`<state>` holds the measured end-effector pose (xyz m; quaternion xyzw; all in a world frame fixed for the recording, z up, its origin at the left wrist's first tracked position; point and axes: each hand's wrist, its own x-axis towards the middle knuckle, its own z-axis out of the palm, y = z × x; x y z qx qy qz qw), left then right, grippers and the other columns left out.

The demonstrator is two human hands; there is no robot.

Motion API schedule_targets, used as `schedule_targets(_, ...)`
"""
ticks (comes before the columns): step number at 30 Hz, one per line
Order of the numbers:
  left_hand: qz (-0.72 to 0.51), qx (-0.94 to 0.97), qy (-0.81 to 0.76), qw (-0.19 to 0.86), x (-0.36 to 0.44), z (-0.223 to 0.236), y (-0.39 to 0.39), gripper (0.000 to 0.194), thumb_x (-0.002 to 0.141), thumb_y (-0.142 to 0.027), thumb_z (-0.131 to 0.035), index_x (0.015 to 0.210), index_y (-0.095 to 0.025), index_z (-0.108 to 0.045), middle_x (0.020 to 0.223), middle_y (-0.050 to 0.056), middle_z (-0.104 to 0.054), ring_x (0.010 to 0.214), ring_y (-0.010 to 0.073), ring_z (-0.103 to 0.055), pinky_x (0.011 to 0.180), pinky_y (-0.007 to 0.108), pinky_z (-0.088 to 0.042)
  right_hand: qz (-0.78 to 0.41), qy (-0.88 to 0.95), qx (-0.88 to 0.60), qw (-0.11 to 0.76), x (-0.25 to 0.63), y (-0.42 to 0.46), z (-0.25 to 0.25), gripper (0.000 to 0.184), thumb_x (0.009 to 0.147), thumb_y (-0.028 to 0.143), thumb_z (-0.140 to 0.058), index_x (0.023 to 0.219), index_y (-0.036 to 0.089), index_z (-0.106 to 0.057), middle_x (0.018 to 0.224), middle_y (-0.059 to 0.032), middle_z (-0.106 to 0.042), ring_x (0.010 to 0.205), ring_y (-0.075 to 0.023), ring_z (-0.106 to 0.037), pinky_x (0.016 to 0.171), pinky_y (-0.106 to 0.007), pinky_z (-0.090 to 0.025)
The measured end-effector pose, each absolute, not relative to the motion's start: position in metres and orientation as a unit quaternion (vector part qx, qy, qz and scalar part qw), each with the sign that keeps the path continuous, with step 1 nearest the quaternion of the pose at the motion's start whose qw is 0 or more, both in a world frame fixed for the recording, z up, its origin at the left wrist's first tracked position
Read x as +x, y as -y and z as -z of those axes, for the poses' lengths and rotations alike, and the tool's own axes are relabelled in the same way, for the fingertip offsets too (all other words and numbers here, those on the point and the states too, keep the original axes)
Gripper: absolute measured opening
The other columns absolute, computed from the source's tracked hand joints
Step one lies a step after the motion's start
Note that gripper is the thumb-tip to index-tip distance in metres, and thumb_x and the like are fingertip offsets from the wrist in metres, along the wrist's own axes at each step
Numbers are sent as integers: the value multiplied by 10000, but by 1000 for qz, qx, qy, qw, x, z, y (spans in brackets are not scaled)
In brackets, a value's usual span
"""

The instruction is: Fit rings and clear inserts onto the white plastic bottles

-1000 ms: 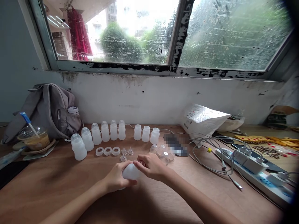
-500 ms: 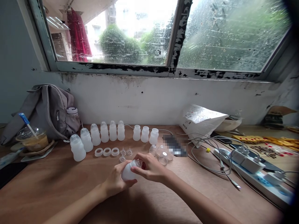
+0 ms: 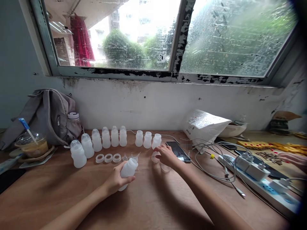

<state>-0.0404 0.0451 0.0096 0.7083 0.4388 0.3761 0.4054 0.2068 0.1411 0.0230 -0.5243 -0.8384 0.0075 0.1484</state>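
My left hand [image 3: 115, 182] is closed round a small translucent white bottle [image 3: 128, 169], tilted with its neck and clear teat pointing up and away. My right hand [image 3: 167, 155] has reached forward over several clear dome caps [image 3: 155, 157] lying on the wooden table [image 3: 153, 207]; its fingers curl down onto them, and I cannot see whether a cap is gripped. Behind stands a curved row of capped bottles [image 3: 97, 140], then three uncapped bottles [image 3: 148, 140]. Three white rings [image 3: 108, 157] and clear teats [image 3: 124, 157] lie in front of them.
A grey backpack [image 3: 45, 116] and a lidded drink cup [image 3: 31, 144] are at the left. A phone [image 3: 177, 150], a white bag [image 3: 203, 125], tangled cables [image 3: 216, 153] and a power strip [image 3: 261, 177] fill the right. Another person's hand [image 3: 291, 158] shows at the far right edge.
My right hand let go of the bottle's top and moved forward and right to the clear caps. My left hand tilted the bottle, which now carries its teat.
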Motion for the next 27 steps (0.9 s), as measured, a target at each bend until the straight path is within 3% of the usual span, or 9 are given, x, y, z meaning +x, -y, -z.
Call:
schedule_targets(5,-388,697,-441,412,-41,-1,-50,383,648,-427,-604,892,-147,-510,707,-3,-481,632,112,-427,566,209,-351,-210,788,-444,372,194,-130,-49,274,782,337,-485,1000,192,-567,905,-63,-613,834,-177,-552,733,-315,-404)
schedule_targets(7,-385,699,-445,406,-41,0,-50,399,643,-430,-610,911,-151,-513,725,-1,-487,649,118,-433,581,213,-356,-296,762,-394,420,189,-120,-61,335,780,394,-476,1029,187,-561,901,-61,-618,821,-173,-563,707,-299,-426)
schedule_targets(10,-381,705,-446,398,-41,-1,-50,415,642,-423,-613,945,-157,-516,776,11,-514,685,132,-454,614,225,-366,-343,765,-364,406,181,-105,-72,347,761,413,-501,1016,193,-585,876,-53,-621,790,-166,-563,669,-278,-435)
schedule_targets(15,-368,721,-443,386,-41,-3,-49,401,649,-399,-613,956,-160,-514,794,18,-539,702,142,-477,630,233,-378,-324,789,-377,362,168,-90,-72,326,743,411,-527,975,199,-611,772,-36,-614,656,-135,-535,556,-244,-417)
schedule_targets(24,-360,732,-458,353,-40,1,-48,400,639,-360,-620,972,-170,-507,771,3,-544,673,133,-477,600,223,-372,-308,808,-370,339,160,-87,-64,305,724,423,-547,929,209,-619,806,-31,-616,703,-146,-527,602,-249,-404)
schedule_targets(27,-335,747,-447,362,-41,-7,-45,427,632,-351,-624,1000,-169,-507,802,11,-558,702,142,-496,616,228,-388,-344,807,-363,313,163,-89,-66,310,715,463,-541,832,189,-624,771,-26,-608,670,-141,-510,584,-244,-380)
